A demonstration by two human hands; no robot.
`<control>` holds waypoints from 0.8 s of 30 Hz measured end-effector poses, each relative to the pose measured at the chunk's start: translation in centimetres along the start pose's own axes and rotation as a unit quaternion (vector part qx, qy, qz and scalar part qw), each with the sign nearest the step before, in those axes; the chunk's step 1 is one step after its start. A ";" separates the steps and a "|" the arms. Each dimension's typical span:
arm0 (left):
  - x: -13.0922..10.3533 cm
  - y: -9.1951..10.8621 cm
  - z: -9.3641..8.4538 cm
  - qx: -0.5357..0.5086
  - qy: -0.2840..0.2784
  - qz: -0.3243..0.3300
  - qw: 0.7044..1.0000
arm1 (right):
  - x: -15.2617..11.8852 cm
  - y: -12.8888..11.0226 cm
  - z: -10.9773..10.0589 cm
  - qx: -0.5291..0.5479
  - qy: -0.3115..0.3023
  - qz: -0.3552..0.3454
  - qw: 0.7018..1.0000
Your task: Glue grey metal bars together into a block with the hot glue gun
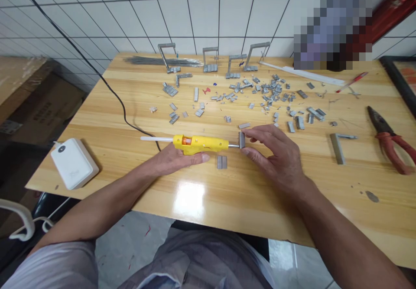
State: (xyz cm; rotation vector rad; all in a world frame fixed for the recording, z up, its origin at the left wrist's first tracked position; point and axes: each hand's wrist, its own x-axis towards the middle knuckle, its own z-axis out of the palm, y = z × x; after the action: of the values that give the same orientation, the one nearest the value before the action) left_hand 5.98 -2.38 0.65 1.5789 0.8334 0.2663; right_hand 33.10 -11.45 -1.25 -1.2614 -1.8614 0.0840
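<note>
My left hand (178, 158) is closed around a yellow hot glue gun (206, 144), with a clear glue stick (156, 138) poking out of its back end. The gun's metal nozzle points right and meets a small grey metal strip (242, 140). Between thumb and fingers, my right hand (276, 152) pinches that strip on edge. Just below the nozzle, two small grey pieces (222, 162) lie side by side on the wooden table (146, 202). Another flat grey strip (244, 125) rests behind my right fingertips.
Several small bracket-shaped grey stands (210, 59) line the back, near a bundle of thin wires (146, 61). Loose grey pieces (273, 90) are scattered mid-table. Pliers (388, 139) and an L-shaped piece (338, 149) lie right; a white power bank (74, 163) sits left. A black cord (121, 102) crosses the table.
</note>
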 end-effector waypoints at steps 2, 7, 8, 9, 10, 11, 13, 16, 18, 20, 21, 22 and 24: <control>0.0 0.1 0.0 0.001 -0.004 0.005 1.000 | 0.0 0.0 0.1 0.006 0.003 0.002 1.000; -0.1 0.2 0.1 -0.001 0.000 0.011 1.000 | -0.1 0.0 0.2 0.011 0.009 -0.002 1.000; -0.1 0.2 0.2 0.000 0.002 0.009 1.000 | -0.1 0.0 0.1 0.007 0.006 0.000 1.000; -0.1 0.2 0.2 0.001 0.004 0.009 1.000 | -0.1 0.0 0.1 0.005 0.003 0.002 1.000; -0.1 0.2 0.1 0.002 0.004 0.010 1.000 | -0.1 0.0 0.1 0.003 0.002 0.003 1.000; 0.0 0.2 0.1 0.003 0.003 0.010 1.000 | -0.1 0.0 0.1 0.003 0.001 0.004 1.000; 0.0 0.1 0.1 0.004 0.001 0.011 1.000 | 0.0 0.0 0.0 0.003 0.001 0.003 1.000; 0.0 0.0 0.1 -0.003 -0.004 0.012 1.000 | 0.0 -0.1 0.0 0.005 0.001 0.000 1.000; 0.0 0.0 0.1 -0.010 -0.003 0.010 1.000 | 0.0 -0.1 0.0 0.008 0.001 -0.002 1.000; 0.0 0.0 0.1 -0.014 -0.002 0.001 1.000 | 0.0 -0.1 0.0 0.010 0.001 0.000 1.000; 0.0 0.0 0.1 -0.013 -0.003 -0.003 1.000 | 0.0 -0.1 0.0 0.011 0.000 0.001 1.000; 0.0 0.0 0.1 -0.012 -0.003 -0.005 1.000 | 0.0 -0.1 0.0 0.010 -0.001 0.003 1.000; 0.0 -0.1 0.1 -0.008 -0.005 -0.002 1.000 | 0.0 -0.1 -0.1 0.006 -0.002 0.004 1.000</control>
State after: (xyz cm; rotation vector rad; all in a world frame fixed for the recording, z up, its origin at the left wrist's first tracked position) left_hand 5.97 -2.46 0.55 1.5620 0.8243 0.2624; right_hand 33.09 -11.50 -1.18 -1.2623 -1.8571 0.1014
